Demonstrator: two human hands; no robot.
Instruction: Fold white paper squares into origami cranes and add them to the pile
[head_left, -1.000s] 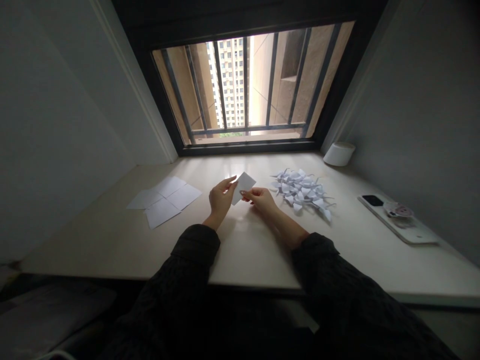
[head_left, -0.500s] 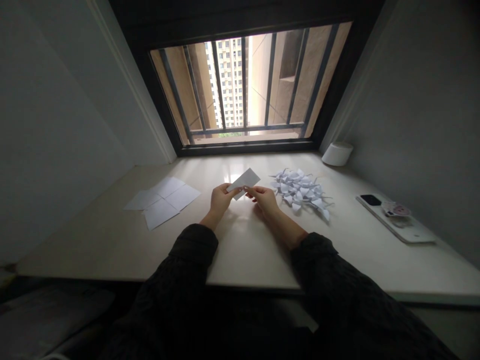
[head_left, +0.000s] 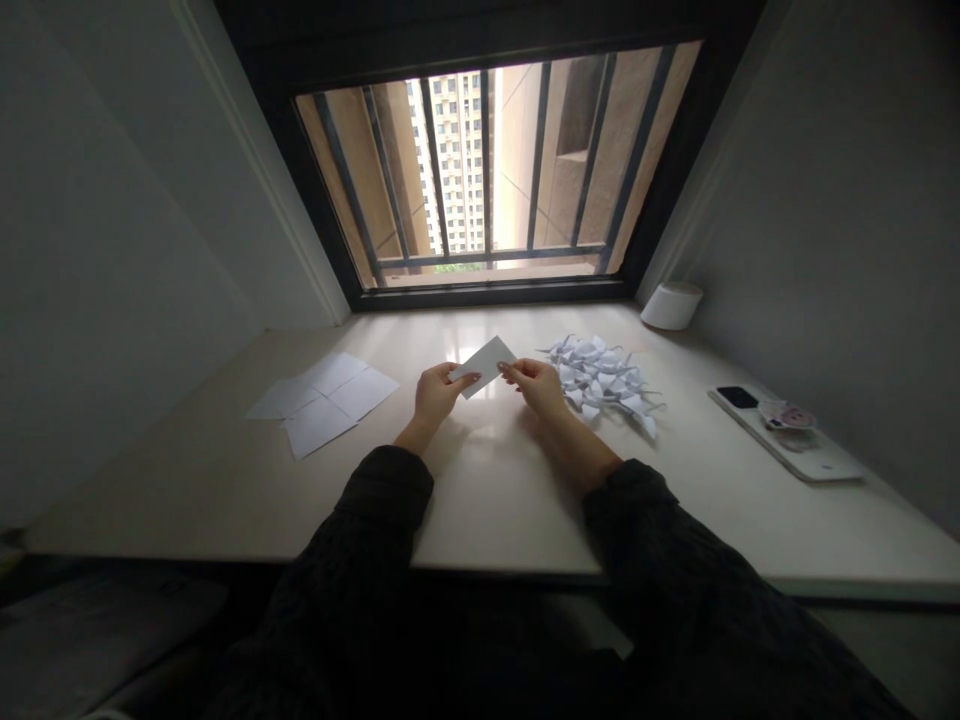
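Pale desk (head_left: 487, 500) under barred window (head_left: 487, 170) | my left hand (head_left: 435, 395) and right hand (head_left: 538, 385) pinch a folded white paper (head_left: 484, 364) by its ends, held above the desk; loose sheets (head_left: 322, 405) left | pile of folded paper cranes (head_left: 604, 382) right; phone (head_left: 784, 440) far right

I see a pale desk (head_left: 487, 500) running up to the window wall. On its left lie a few loose white sheets (head_left: 322, 405), overlapping. Right of centre sits a heap of folded paper figures (head_left: 604, 385). A round white container (head_left: 671, 305) stands at the far right corner. Near the right wall lies a flat white slab (head_left: 787, 445) with a dark patch at its far end — phone or tray, I cannot tell.
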